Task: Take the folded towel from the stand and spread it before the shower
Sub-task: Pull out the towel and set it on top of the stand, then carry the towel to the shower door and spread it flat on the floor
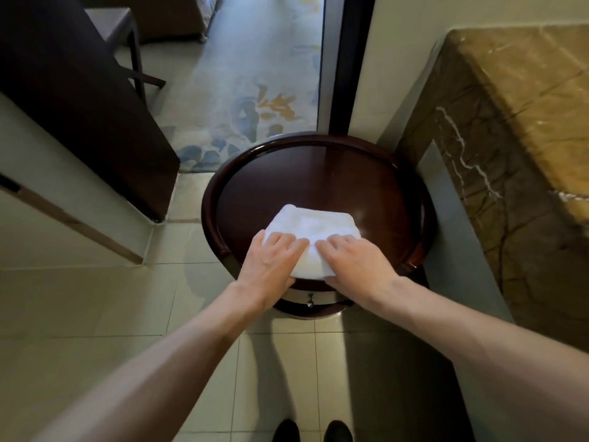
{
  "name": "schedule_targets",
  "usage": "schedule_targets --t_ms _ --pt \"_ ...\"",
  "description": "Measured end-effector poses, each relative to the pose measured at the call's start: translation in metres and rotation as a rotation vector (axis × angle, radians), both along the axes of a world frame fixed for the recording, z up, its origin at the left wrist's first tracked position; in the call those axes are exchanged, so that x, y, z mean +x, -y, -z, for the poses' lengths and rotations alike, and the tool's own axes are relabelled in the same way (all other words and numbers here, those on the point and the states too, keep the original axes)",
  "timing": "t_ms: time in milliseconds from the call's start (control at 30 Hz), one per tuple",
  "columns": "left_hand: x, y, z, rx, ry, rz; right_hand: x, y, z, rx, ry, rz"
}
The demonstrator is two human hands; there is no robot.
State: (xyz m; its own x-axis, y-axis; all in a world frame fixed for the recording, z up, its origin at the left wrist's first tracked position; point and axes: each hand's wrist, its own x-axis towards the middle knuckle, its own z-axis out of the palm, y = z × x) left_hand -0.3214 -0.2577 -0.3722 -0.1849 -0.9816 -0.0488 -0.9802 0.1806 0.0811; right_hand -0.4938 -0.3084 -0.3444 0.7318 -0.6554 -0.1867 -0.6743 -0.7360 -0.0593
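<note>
The folded towel [310, 226] lies at the near edge of the round stand [318, 173], long axis left to right, and the left hand [274, 260] and the right hand [355, 263] each pinch its near border, fingers above, thumbs below, equally close.

Towel [314, 226]: plain white, faint square woven border on top. Stand [318, 177]: glossy dark reddish-brown wood, small silver knob [309, 303] at the front. Floor tiles [95, 307]: pale cream with a greenish tint, thin darker grout lines. Carpet [255, 113]: pale grey-cream, blue and orange floral pattern. Counter [510, 122]: brown-gold marble, dark veins, jagged white streak down the side. Door [79, 90]: very dark brown. Door frame [347, 59]: near black. Wall [408, 43]: off-white. Shoes [287, 430]: black.
</note>
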Motion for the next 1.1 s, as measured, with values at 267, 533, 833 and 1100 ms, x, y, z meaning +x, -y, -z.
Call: schedule_targets --t_ms 267,533,833,1100 --pt "0.012 -0.003 -0.089 -0.091 -0.064 -0.108 0.011 0.006 -0.089 -0.022 0.054 0.011" --pt "0.026 -0.025 -0.197 -0.084 -0.09 -0.199 0.025 -0.006 -0.19 0.017 0.184 0.022" --pt "0.04 -0.056 -0.307 -0.213 -0.141 -0.252 0.039 -0.029 -0.295 -0.073 0.297 0.009" --pt "0.071 -0.091 -0.356 -0.211 -0.108 -0.28 0.063 -0.057 -0.329 -0.124 0.425 0.007"
